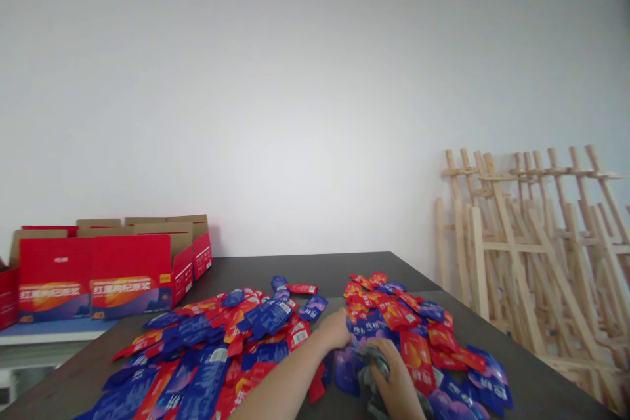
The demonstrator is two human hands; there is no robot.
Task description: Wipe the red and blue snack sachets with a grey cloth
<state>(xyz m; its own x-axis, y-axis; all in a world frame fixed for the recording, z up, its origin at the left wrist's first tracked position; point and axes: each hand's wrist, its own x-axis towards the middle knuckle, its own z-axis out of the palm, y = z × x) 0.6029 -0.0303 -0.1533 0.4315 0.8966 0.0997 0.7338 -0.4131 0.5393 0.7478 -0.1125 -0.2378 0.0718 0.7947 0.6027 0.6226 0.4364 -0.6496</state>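
My left hand [336, 330] is at the left edge of the right-hand pile, closed at the end of a blue sachet [369, 328]; its fingertips are mostly hidden. My right hand [392, 377] is closed around a crumpled grey cloth [370, 374], just in front of that sachet. Below the left hand, another blue-purple sachet [346, 371] lies beside the cloth. Red sachets [416, 357] and more blue ones surround the right hand.
A second, wider heap of red and blue sachets [211, 361] covers the left of the dark table [295, 267]. Open red cartons [130, 275] stand on a side surface at far left. Wooden easel frames [512, 256] lean against the wall at right.
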